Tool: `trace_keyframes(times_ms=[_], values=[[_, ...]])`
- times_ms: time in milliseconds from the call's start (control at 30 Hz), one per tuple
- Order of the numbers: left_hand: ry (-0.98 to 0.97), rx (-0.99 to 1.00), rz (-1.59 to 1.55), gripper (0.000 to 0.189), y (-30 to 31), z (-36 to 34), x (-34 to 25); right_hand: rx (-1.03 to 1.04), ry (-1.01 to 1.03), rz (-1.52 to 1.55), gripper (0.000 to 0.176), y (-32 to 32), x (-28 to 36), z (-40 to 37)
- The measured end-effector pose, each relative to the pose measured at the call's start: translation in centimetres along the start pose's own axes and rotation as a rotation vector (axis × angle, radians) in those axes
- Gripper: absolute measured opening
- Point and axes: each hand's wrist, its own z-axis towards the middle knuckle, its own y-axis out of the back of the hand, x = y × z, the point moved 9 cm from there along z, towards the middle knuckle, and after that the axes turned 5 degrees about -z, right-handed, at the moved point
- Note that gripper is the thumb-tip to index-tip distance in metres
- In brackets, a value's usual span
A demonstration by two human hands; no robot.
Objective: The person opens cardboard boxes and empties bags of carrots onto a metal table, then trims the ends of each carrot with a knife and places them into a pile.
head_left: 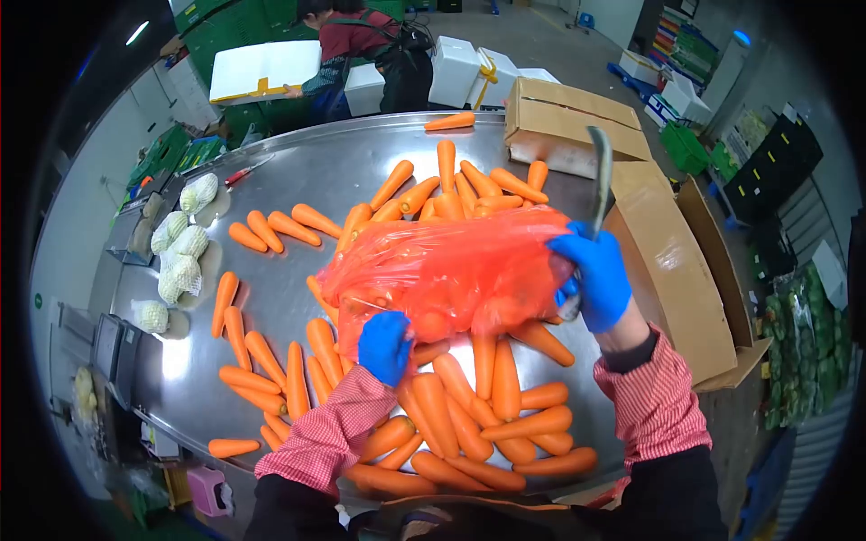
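Note:
A translucent red plastic bag lies across the middle of the metal table, with rounded items showing dimly inside. My left hand, in a blue glove, is closed on the bag's lower left edge. At the bag's right end is my right hand, also blue-gloved and closed around a curved, blade-like metal tool that sticks up above it. The bag's end meets these fingers; whether they also grip it is hard to see. Loose carrots surround the bag, several of them under my left forearm.
On the table's left side lie several pale produce pieces in foam nets and a red-handled knife. Cardboard boxes stand along the right edge. Across the table, a person holds a white foam box.

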Motion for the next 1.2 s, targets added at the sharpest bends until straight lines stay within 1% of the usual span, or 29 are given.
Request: trace_keyframes(times_ms=[67, 100, 167, 233, 267, 300, 367, 400, 433, 500, 533, 567, 600, 633, 667, 700, 733, 767, 800, 867, 900, 967, 1033, 1067, 1133, 1200], values=[[0.389, -0.24, -0.345, 0.013, 0.8, -0.7, 3.9, 0.049, -0.005, 0.082, 0.016, -0.1, 1.5, -2.2], [0.506, -0.331, -0.464, 0.016, 1.5, -0.2, 5.3, 0.043, 0.019, 0.082, 0.017, 0.0, 2.4, -3.2], [0.458, -0.45, -0.863, 0.017, 2.6, 2.1, 5.4, 0.019, 0.003, 0.028, 0.016, -0.2, 3.7, -5.1], [0.505, -0.471, -1.246, 0.018, 3.3, 4.5, 4.1, 0.014, 0.015, -0.015, 0.015, -0.2, 5.1, -6.5], [0.59, -0.438, -1.425, 0.018, 5.1, 5.8, 1.1, 0.028, 0.027, -0.033, 0.014, -0.3, 5.7, -7.0], [0.474, -0.39, -1.39, 0.019, 7.2, 7.4, -0.4, 0.041, 0.04, -0.05, 0.012, -0.5, 6.3, -7.5], [0.347, -0.303, -1.433, 0.033, 10.5, 10.2, -4.7, 0.009, 0.241, 0.01, 0.009, -0.2, 9.3, -8.1], [0.325, -0.256, -1.513, 0.048, 11.7, 12.1, -7.7, -0.011, 0.349, 0.04, 0.01, 0.2, 10.9, -7.9], [0.225, -0.204, -1.507, 0.047, 13.4, 14.1, -9.4, -0.083, 0.757, -0.141, 0.012, 0.6, 14.2, -8.1], [-0.002, -0.137, -1.58, 0.037, 16.6, 17.2, -14.2, -0.026, 0.851, -0.088, 0.016, 0.8, 16.7, -7.2], [-0.148, -0.115, -1.659, 0.027, 18.0, 18.6, -17.4, 0.038, 0.723, -0.005, 0.018, 0.5, 17.6, -6.5], [-0.265, -0.019, -1.641, 0.033, 19.5, 19.8, -18.9, 0.088, 0.591, 0.08, 0.019, 0.3, 18.3, -5.9], [-0.376, 0.075, -1.618, 0.039, 21.1, 20.9, -19.6, 0.087, 0.628, 0.012, 0.021, 0.0, 19.5, -5.6], [-0.514, -0.136, -0.947, 0.038, 23.5, 21.9, -19.9, 0.186, 0.597, 0.038, 0.021, -0.7, 20.1, -5.4], [-0.543, -0.42, -0.288, 0.036, 25.7, 22.6, -20.2, 0.283, 0.562, 0.06, 0.022, -1.4, 20.8, -5.1], [-0.49, -0.45, -0.288, 0.034, 26.4, 23.2, -19.4, 0.475, 0.473, 0.177, 0.022, -2.6, 21.6, -5.3], [-0.415, -0.357, -0.565, 0.032, 26.0, 24.3, -18.3, 0.474, 0.471, 0.198, 0.021, -2.8, 22.0, -5.2], [-0.386, -0.299, -0.767, 0.03, 25.8, 25.1, -18.1, 0.474, 0.469, 0.219, 0.021, -2.9, 22.5, -5.1], [-0.418, -0.272, -0.835, 0.029, 26.1, 25.2, -19.3, 0.282, 0.545, 0.144, 0.019, -2.6, 23.0, -4.5], [-0.493, -0.21, -0.938, 0.027, 27.0, 25.2, -22.1, 0.179, 0.683, 0.074, 0.017, -2.1, 24.6, -4.5], [-0.54, -0.181, -0.978, 0.027, 27.7, 25.4, -23.8, 0.275, 0.74, 0.083, 0.017, -2.6, 26.2, -4.7], [-0.632, -0.111, -1.07, 0.028, 28.6, 26.1, -26.8, 0.421, 0.963, -0.012, 0.018, -3.4, 29.2, -7.2], [-0.718, -0.041, -1.153, 0.031, 28.9, 26.9, -28.9, 0.507, 1.007, 0.01, 0.018, -4.6, 30.6, -8.5], [-0.68, -0.052, -1.14, 0.03, 28.6, 27.3, -29.1, 0.552, 1.028, 0.022, 0.019, -5.2, 31.3, -9.1], [-0.574, -0.095, -1.065, 0.028, 26.7, 27.8, -27.6, 0.393, 0.986, -0.125, 0.018, -4.2, 30.6, -6.9], [-0.496, -0.117, -1.021, 0.027, 25.1, 28.2, -25.9, -0.037, 0.665, -0.519, 0.016, -1.7, 26.3, -1.7]])
